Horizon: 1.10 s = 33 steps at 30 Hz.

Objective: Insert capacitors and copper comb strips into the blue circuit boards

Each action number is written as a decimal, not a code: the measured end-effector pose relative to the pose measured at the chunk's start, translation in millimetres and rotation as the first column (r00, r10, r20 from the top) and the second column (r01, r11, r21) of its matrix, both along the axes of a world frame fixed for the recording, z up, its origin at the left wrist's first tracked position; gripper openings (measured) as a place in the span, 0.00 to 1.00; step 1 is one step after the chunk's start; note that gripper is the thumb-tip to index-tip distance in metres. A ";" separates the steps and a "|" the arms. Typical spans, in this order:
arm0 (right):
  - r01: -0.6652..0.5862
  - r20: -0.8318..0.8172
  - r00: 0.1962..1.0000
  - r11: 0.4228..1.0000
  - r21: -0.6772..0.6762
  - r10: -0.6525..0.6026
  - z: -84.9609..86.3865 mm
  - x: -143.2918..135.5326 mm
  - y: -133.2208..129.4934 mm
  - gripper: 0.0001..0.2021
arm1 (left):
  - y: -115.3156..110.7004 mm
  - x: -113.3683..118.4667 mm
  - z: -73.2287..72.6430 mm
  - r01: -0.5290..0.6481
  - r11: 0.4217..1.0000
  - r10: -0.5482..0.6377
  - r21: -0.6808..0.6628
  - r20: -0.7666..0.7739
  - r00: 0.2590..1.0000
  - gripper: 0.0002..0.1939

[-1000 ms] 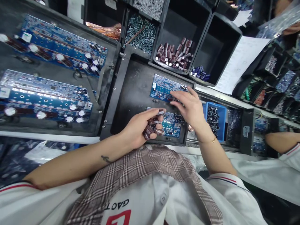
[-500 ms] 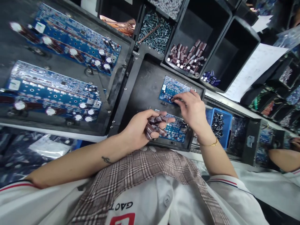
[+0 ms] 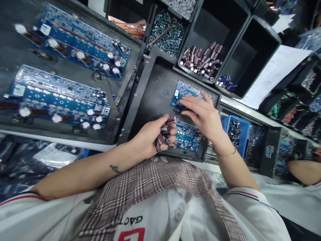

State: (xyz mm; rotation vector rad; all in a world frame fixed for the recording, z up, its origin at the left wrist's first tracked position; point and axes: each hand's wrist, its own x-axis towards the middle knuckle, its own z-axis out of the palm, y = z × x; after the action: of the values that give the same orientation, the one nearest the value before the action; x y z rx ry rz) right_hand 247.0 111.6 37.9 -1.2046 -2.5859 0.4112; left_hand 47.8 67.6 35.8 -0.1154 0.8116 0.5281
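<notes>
My left hand (image 3: 152, 135) is closed around several brown cylindrical capacitors (image 3: 161, 141), their ends sticking out between the fingers. Above the upper small blue circuit board (image 3: 188, 87) is my right hand (image 3: 200, 112), its fingers stretched out and apart. The fingertips are close to the board's front edge; whether they touch a part there is hidden. A second small blue circuit board (image 3: 187, 135) lies nearer to me, just right of my left hand. Both boards rest in a black tray (image 3: 156, 88).
Behind the tray, one black bin (image 3: 215, 25) holds brown capacitors and another (image 3: 253, 50) dark blue ones. At left, two larger populated boards (image 3: 60, 100) lie on a black fixture. A blue box (image 3: 242, 125) of small black parts stands at right. A co-worker's arm (image 3: 304, 170) shows far right.
My right hand's fingers have gone from a pinch at the upper board to spread and stretched out. My left fingers have curled in more around the capacitors.
</notes>
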 end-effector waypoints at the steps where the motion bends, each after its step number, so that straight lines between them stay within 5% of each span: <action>1: -0.007 -0.020 1.000 1.000 -0.029 0.007 6.3 -5.6 -4.5 0.15 | -0.2 -0.1 0.4 0.005 1.000 -0.005 0.007 0.004 1.000 0.15; 4: -0.013 -0.033 0.999 0.999 -0.042 0.012 13.0 -20.7 -10.3 0.12 | 0.3 -1.2 3.1 0.006 1.000 -0.007 0.030 0.029 1.000 0.14; 10: 0.160 0.060 0.985 0.985 0.067 -0.164 -17.8 -25.1 14.8 0.09 | 4.5 -6.5 5.2 0.038 0.999 -0.039 0.012 0.020 0.999 0.10; 18: 0.139 0.091 0.986 0.989 0.045 -0.143 -13.7 -26.9 17.7 0.08 | 2.6 -10.7 3.4 0.089 0.992 -0.097 0.091 0.092 0.991 0.10; 26: 0.111 0.104 0.988 0.994 0.023 -0.113 -9.5 -28.0 20.0 0.09 | 1.1 -11.4 0.7 0.030 0.994 -0.036 0.106 0.060 0.998 0.12; 33: 0.016 0.142 0.989 0.996 0.090 -0.029 -19.2 -26.4 21.5 0.12 | 2.8 -9.5 -3.0 -0.052 0.992 0.051 0.115 0.010 0.999 0.01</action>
State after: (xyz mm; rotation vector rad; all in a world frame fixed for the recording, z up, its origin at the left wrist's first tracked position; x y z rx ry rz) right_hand 220.5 133.1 18.7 -1.2750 -2.6758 0.2089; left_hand 38.3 70.5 32.8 -0.0317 0.7706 0.6218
